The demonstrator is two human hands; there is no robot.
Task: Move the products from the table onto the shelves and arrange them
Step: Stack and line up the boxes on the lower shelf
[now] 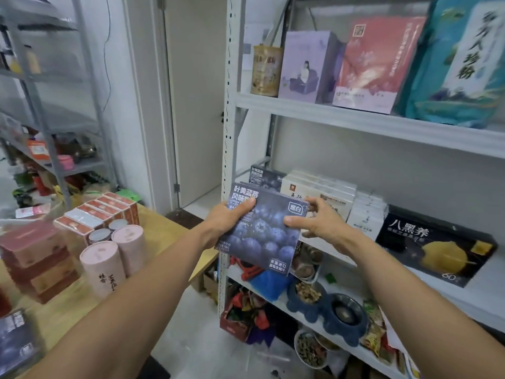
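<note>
Both hands (229,218) (317,224) around blueberry box (263,239)

We have a single view, from a wide-angle camera worn on the head. We look forward and down, close to the left hand (226,222) and right hand (321,227), which hold a box (262,236) mid-frame. The shelves (355,116) rise beyond and to the right of the right hand. The table (164,228) lies left of the left hand, lower down.

Both arms extended forward, left hand (231,218) gripping box (263,237), right hand (320,225) pinching its edge
</note>
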